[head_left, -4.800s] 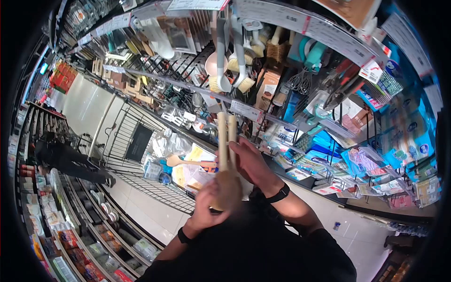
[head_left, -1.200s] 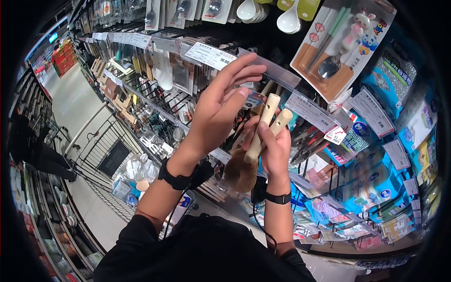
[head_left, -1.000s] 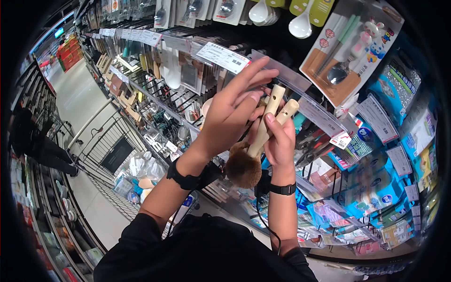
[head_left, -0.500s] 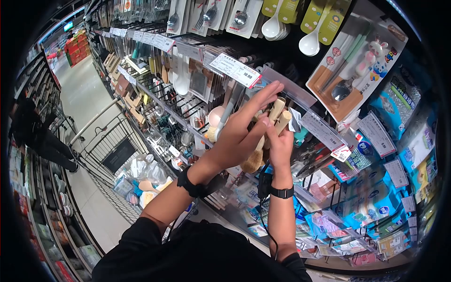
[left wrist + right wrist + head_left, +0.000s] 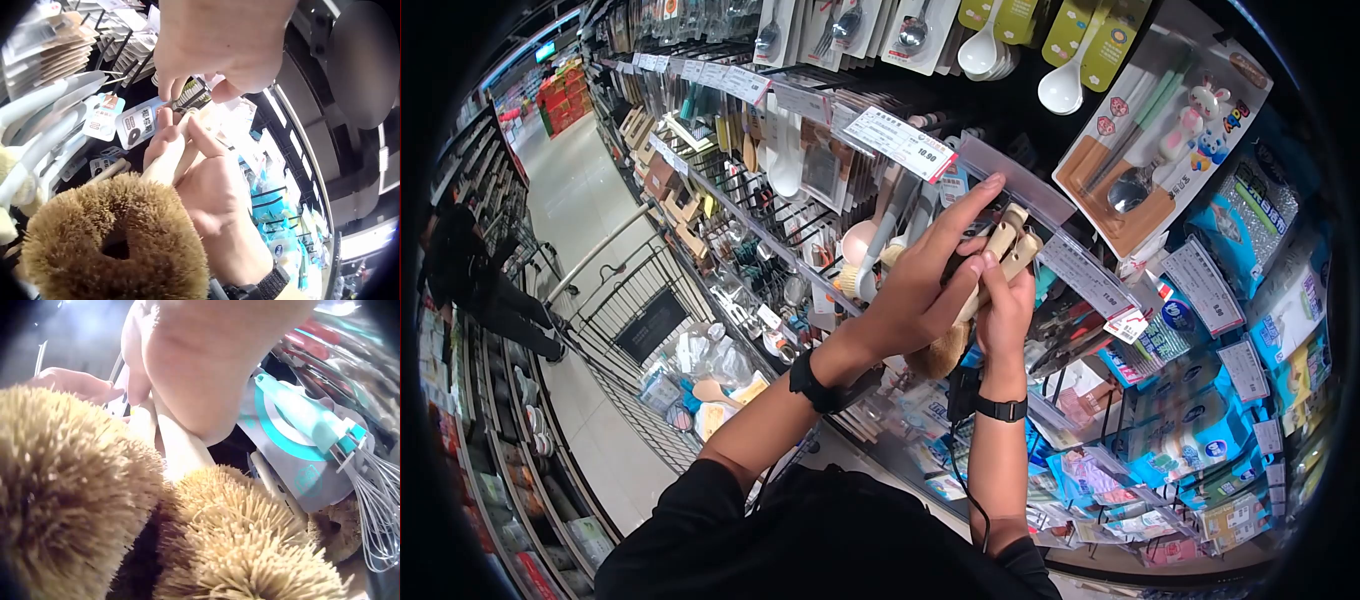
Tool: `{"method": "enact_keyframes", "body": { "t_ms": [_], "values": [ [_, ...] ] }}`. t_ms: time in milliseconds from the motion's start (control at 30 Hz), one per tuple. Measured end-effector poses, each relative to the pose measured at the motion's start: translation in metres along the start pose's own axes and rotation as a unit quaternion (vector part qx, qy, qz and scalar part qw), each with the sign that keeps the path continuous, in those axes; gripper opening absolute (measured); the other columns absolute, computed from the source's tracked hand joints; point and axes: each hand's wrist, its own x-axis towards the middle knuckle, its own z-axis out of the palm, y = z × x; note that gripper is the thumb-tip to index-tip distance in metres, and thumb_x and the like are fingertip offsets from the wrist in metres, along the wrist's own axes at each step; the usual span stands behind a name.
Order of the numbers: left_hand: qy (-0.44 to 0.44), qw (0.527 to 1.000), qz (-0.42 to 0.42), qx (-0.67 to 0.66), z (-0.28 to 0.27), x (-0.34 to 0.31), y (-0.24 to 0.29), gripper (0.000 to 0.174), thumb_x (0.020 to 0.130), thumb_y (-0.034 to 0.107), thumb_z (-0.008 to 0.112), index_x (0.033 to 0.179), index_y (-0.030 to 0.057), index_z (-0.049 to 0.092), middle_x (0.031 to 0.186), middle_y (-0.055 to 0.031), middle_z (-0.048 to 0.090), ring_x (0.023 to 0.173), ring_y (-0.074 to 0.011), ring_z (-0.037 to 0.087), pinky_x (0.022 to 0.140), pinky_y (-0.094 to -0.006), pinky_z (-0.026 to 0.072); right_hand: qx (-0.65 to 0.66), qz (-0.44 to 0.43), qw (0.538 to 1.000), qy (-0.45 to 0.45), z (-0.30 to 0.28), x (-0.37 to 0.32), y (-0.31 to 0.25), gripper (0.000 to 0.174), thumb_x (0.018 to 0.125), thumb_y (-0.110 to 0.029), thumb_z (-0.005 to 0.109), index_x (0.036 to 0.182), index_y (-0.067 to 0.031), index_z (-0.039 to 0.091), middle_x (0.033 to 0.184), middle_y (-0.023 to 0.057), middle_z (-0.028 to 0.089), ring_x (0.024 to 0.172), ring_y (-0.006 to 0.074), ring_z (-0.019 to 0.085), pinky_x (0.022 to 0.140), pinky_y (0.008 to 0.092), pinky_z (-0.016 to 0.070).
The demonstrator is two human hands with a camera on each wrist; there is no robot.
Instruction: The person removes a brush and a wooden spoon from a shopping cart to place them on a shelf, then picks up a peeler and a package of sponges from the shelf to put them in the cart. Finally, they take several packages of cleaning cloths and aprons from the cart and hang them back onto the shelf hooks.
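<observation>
My right hand (image 5: 1005, 300) grips the pale wooden handles (image 5: 1003, 238) of two brown-bristled brushes, the handle ends with their holes pointing up toward the shelf edge. Below the handles hang the bristle heads (image 5: 940, 355); they fill the lower part of the right wrist view as two round heads (image 5: 69, 494). My left hand (image 5: 915, 295) is beside the handles, index finger stretched toward the shelf edge, thumb close to the handles. In the left wrist view, my left hand (image 5: 219, 50) is above a metal hook end (image 5: 192, 111) at the handle tips. Whether it touches them is unclear.
Price-tag strips (image 5: 900, 143) run along the shelf above the hands. White-handled brushes (image 5: 872, 250) hang at left, a teal whisk (image 5: 300, 412) at right. A wire cart (image 5: 655, 330) stands in the aisle, with a person (image 5: 475, 280) beyond it.
Both hands rose from lower down to the shelf with the brushes. Over the last second the handle ends moved slightly right and down, and my left hand shifted right and down beside them.
</observation>
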Motion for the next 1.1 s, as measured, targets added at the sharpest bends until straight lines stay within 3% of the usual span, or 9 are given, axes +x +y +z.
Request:
{"method": "enact_keyframes", "body": {
  "t_ms": [67, 167, 367, 467, 567, 633, 867, 1033, 1100],
  "values": [
    [0.012, 1.0, 0.007, 0.021, 0.001, -0.001, 0.0, 0.059, 0.092, -0.001, 0.045, 0.148, -0.0034, 0.027, 0.154, -0.0201, 0.03, 0.141, -0.0321, 0.034, 0.113, -0.0399, 0.0325, 0.041, -0.005, 0.998, -0.036, 0.003, -0.004, -0.007, 0.021, 0.099, -0.016, 0.053, 0.109, 0.002, 0.058, 0.101, 0.0084, 0.063, 0.086, 0.012, 0.06, 0.075, 0.0249, 0.0503],
    [0.015, 1.0, 0.001, 0.015, 0.003, -0.003, -0.001, 0.058, 0.092, -0.001, 0.045, 0.148, -0.0042, 0.028, 0.154, -0.0208, 0.031, 0.142, -0.0328, 0.033, 0.115, -0.0394, 0.0287, 0.075, 0.008, 0.995, -0.059, 0.002, 0.0, -0.01, 0.024, 0.1, -0.017, 0.051, 0.11, 0.0042, 0.054, 0.1, 0.0103, 0.062, 0.081, 0.012, 0.06, 0.071, 0.0253, 0.0497],
    [0.067, 0.995, 0.021, -0.065, 0.014, 0.0, -0.008, 0.059, 0.092, -0.002, 0.043, 0.148, -0.0022, 0.027, 0.154, -0.0206, 0.029, 0.143, -0.0334, 0.03, 0.114, -0.0438, 0.0297, 0.094, 0.007, 0.995, -0.035, 0.008, 0.004, -0.014, 0.024, 0.101, -0.018, 0.05, 0.106, 0.0044, 0.055, 0.098, 0.0107, 0.062, 0.08, 0.0122, 0.059, 0.071, 0.0246, 0.0497],
    [0.057, 0.994, 0.023, -0.088, 0.013, 0.002, -0.01, 0.067, 0.089, -0.007, 0.043, 0.15, 0.0004, 0.019, 0.157, -0.0194, 0.02, 0.144, -0.0329, 0.025, 0.117, -0.0464, 0.0242, 0.09, 0.007, 0.996, -0.025, 0.009, 0.005, -0.013, 0.022, 0.102, -0.017, 0.049, 0.106, 0.0039, 0.055, 0.098, 0.0106, 0.063, 0.08, 0.0123, 0.059, 0.071, 0.0247, 0.0498],
    [0.062, 0.995, 0.026, -0.079, 0.011, 0.003, -0.01, 0.067, 0.087, -0.007, 0.044, 0.15, 0.0011, 0.02, 0.157, -0.0192, 0.019, 0.144, -0.0325, 0.026, 0.116, -0.0464, 0.0256, 0.088, 0.01, 0.995, -0.035, 0.01, 0.006, -0.015, 0.021, 0.102, -0.016, 0.049, 0.108, 0.0032, 0.054, 0.098, 0.0107, 0.063, 0.081, 0.0124, 0.059, 0.071, 0.0253, 0.0499],
    [0.042, 0.998, 0.036, 0.012, 0.008, 0.002, -0.01, 0.069, 0.087, -0.007, 0.045, 0.15, 0.002, 0.02, 0.157, -0.0188, 0.018, 0.143, -0.0323, 0.027, 0.114, -0.0462, 0.0291, 0.087, 0.012, 0.995, -0.04, 0.01, 0.006, -0.018, 0.02, 0.102, -0.015, 0.049, 0.109, 0.0028, 0.054, 0.098, 0.0107, 0.063, 0.081, 0.0124, 0.059, 0.071, 0.0256, 0.05],
    [0.085, 0.995, 0.037, -0.045, 0.017, 0.007, -0.01, 0.063, 0.089, -0.002, 0.046, 0.148, -0.0003, 0.025, 0.156, -0.0207, 0.021, 0.142, -0.0324, 0.03, 0.11, -0.0435, 0.036, 0.076, 0.034, 0.996, -0.026, 0.003, 0.014, -0.017, 0.019, 0.102, -0.016, 0.049, 0.109, 0.0011, 0.055, 0.097, 0.0109, 0.063, 0.079, 0.0137, 0.061, 0.068, 0.0264, 0.0519],
    [0.099, 0.993, 0.054, 0.037, 0.018, 0.012, -0.007, 0.064, 0.086, -0.001, 0.05, 0.146, 0.0001, 0.029, 0.151, -0.0186, 0.025, 0.138, -0.0323, 0.033, 0.107, -0.0427, 0.038, 0.095, 0.04, 0.995, -0.018, 0.004, 0.017, -0.017, 0.019, 0.102, -0.015, 0.049, 0.112, 0.0001, 0.055, 0.1, 0.0105, 0.064, 0.08, 0.0145, 0.062, 0.07, 0.0272, 0.0532],
    [0.099, 0.99, 0.06, 0.074, 0.017, 0.013, -0.01, 0.064, 0.085, -0.001, 0.051, 0.146, 0.0003, 0.031, 0.15, -0.0183, 0.026, 0.137, -0.032, 0.034, 0.106, -0.0416, 0.0392, 0.13, 0.063, 0.989, 0.03, 0.011, 0.016, -0.02, 0.018, 0.101, -0.013, 0.049, 0.114, -0.0014, 0.054, 0.1, 0.0105, 0.064, 0.08, 0.0143, 0.063, 0.068, 0.0275, 0.0536]
  ]
}}
